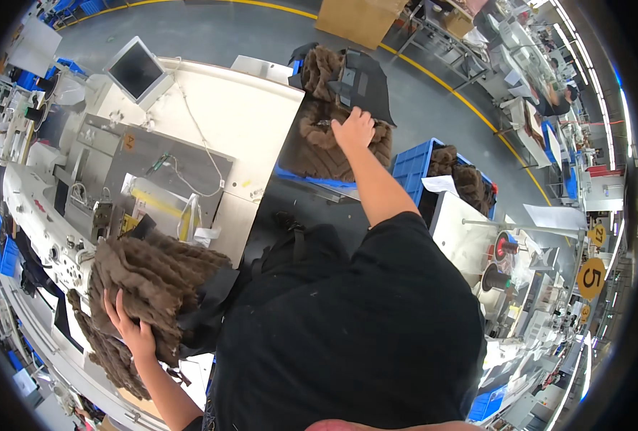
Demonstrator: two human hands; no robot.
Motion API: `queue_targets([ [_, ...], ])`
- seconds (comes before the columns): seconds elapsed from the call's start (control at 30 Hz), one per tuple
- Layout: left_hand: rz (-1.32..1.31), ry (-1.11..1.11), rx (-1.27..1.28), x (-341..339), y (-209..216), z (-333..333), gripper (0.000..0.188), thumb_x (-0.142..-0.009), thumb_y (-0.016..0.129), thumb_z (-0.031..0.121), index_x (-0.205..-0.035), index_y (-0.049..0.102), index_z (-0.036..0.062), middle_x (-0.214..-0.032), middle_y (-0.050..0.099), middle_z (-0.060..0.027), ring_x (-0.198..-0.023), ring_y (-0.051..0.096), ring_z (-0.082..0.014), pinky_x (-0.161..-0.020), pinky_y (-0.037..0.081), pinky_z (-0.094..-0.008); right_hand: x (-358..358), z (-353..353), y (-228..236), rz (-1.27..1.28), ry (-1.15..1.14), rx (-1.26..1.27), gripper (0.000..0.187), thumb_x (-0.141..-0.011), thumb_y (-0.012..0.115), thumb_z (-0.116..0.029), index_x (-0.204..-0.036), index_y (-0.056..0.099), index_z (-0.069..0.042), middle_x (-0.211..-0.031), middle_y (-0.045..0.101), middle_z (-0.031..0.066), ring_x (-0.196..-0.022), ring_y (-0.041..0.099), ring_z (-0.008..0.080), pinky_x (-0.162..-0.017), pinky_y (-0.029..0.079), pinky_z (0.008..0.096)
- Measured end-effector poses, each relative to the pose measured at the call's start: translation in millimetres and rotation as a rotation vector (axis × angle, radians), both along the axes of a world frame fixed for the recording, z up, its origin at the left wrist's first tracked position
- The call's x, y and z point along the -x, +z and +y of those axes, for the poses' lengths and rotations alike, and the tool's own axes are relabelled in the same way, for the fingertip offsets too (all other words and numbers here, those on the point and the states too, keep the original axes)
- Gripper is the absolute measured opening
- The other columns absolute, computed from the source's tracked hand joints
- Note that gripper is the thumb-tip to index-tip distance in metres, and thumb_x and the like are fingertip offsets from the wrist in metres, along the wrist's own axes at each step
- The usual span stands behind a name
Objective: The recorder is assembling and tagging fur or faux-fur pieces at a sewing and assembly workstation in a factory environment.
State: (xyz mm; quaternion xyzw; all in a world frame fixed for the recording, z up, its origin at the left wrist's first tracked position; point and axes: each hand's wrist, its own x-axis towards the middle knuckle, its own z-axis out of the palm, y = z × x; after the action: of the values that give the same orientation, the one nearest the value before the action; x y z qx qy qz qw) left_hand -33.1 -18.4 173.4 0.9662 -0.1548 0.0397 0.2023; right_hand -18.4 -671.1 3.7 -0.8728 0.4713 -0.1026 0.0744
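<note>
Brown fur fabric (153, 269) with ribbed rows and black cloth along its edge lies bunched on the sewing table at the left. My left hand (130, 332) rests on it, fingers spread. Farther off, my right hand (355, 131) reaches out over a pile of brown fur pieces (319, 154) in a low blue crate. Its thumb stands apart from the fingers, which lie on the fur beside a black cloth panel (365, 82). Whether any fur is pinched there I cannot see.
A white sewing machine (42, 215) and a small screen (138, 70) are on the left table. Another blue crate (412, 169) with brown fur stands to the right, near thread spools (495, 279). A cardboard box (358, 21) sits at the back by a yellow floor line.
</note>
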Motion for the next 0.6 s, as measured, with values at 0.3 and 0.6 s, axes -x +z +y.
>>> queue_targets([
  [0.3,0.021,0.025,-0.006,-2.8,1.5,-6.4,0.066,-0.09,0.054,0.046,-0.143,0.047,0.0069,-0.157,0.03,-0.0193,-0.146,0.028,-0.0399,-0.118,0.022,-0.0495,-39.2,-114.9,-13.0,-0.117,0.198,0.165,0.023,-0.085,0.064,-0.02,-0.105,0.066,-0.01,-0.116,0.065,0.0116,-0.109,0.06,0.0355,-0.09,0.048,0.0484],
  [0.6,-0.02,0.035,-0.002,-3.7,3.3,-0.8,0.068,-0.09,0.054,0.048,-0.143,0.046,0.0075,-0.156,0.031,-0.0198,-0.145,0.029,-0.0397,-0.118,0.021,-0.0503,-85.8,-44.3,191.2,-0.369,0.777,-0.392,0.023,-0.095,0.06,-0.018,-0.109,0.061,-0.001,-0.095,0.068,0.0168,-0.084,0.064,0.0303,-0.076,0.05,0.0361],
])
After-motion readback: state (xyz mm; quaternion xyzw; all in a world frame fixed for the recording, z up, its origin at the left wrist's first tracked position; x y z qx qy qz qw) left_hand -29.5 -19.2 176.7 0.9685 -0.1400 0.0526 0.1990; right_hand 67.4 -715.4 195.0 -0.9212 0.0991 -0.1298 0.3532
